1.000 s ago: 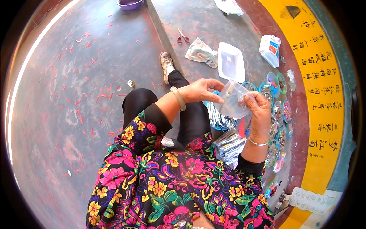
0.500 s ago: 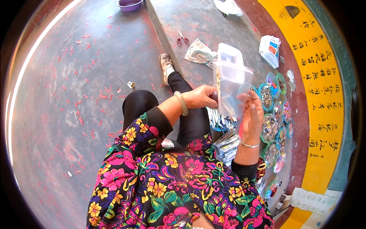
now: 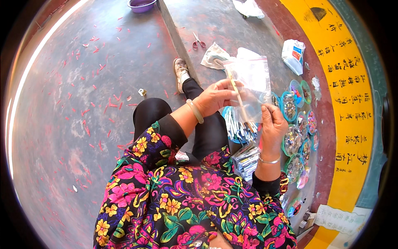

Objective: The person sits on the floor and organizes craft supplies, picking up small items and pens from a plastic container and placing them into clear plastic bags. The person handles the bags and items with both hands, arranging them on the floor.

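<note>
In front of my knees I hold up a clear plastic zip bag (image 3: 258, 76) with both hands. My left hand (image 3: 212, 98) is closed at the bag's left side, its thumb and fingers around a slim yellowish stick (image 3: 236, 92). Whether the stick lies inside the bag or against it, I cannot tell. At the bag's lower right edge, my right hand (image 3: 273, 123) pinches the film between thumb and fingers. Below the hands, a blue basin (image 3: 227, 113) holds many pen-like sticks, and a wrapped bundle of similar sticks (image 3: 246, 161) lies nearer me.
Round bowls of small coloured parts (image 3: 289, 107) line the right side. Ahead lie red-handled scissors (image 3: 199, 41), a pale cloth (image 3: 214, 56) and a white tub (image 3: 247, 53) partly behind the bag. A white package (image 3: 293, 57) and purple basin (image 3: 141, 6) stand farther off. Red scraps litter the left floor.
The bag has turned to face me more flatly and moved slightly up. My left hand has shifted up and right along the stick; my right hand has closed onto the bag's lower edge.
</note>
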Available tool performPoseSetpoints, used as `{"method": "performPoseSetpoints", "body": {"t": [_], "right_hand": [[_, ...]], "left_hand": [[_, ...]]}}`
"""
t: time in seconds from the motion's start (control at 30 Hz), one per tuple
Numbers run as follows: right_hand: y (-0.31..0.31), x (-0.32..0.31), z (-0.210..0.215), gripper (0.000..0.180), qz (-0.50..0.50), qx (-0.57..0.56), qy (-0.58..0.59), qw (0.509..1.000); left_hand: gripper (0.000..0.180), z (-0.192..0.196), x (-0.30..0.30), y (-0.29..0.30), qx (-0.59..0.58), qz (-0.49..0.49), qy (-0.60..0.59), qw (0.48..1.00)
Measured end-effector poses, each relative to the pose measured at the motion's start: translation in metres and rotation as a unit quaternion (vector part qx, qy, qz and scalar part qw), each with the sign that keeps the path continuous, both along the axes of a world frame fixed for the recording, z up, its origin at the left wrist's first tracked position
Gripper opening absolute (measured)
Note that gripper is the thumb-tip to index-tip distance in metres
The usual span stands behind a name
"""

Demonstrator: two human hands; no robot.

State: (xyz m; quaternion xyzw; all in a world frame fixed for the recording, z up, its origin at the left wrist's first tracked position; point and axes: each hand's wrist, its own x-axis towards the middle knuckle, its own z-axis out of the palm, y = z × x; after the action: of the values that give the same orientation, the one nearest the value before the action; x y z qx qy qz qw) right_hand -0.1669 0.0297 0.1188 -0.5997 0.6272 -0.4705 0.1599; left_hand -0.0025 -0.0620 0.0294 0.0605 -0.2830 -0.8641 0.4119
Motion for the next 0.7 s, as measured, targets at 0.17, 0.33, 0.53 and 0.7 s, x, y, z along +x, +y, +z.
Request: {"method": "performPoseSetpoints", "body": {"t": [0.17,0.33,0.53,0.7], "right_hand": [[0.000,0.015,0.017,0.009,0.045,-0.051,0.196,0.978],[0.005,0.024,0.035,0.010,0.049,-0.040,0.161,0.985],[-0.003,0.025,0.033,0.012,0.081,-0.036,0.202,0.975],[-0.010,0.016,0.022,0.013,0.026,-0.012,0.014,0.999]], "left_hand": [[0.024,-0.014,-0.001,-0.006,0.067,-0.011,0.062,0.996],[0.023,-0.016,0.000,-0.007,0.081,-0.013,0.086,0.993],[0.022,-0.013,0.001,-0.005,0.099,0.003,0.073,0.992],[0.019,-0.012,0.000,-0.010,0.082,0.009,0.038,0.996]]}}
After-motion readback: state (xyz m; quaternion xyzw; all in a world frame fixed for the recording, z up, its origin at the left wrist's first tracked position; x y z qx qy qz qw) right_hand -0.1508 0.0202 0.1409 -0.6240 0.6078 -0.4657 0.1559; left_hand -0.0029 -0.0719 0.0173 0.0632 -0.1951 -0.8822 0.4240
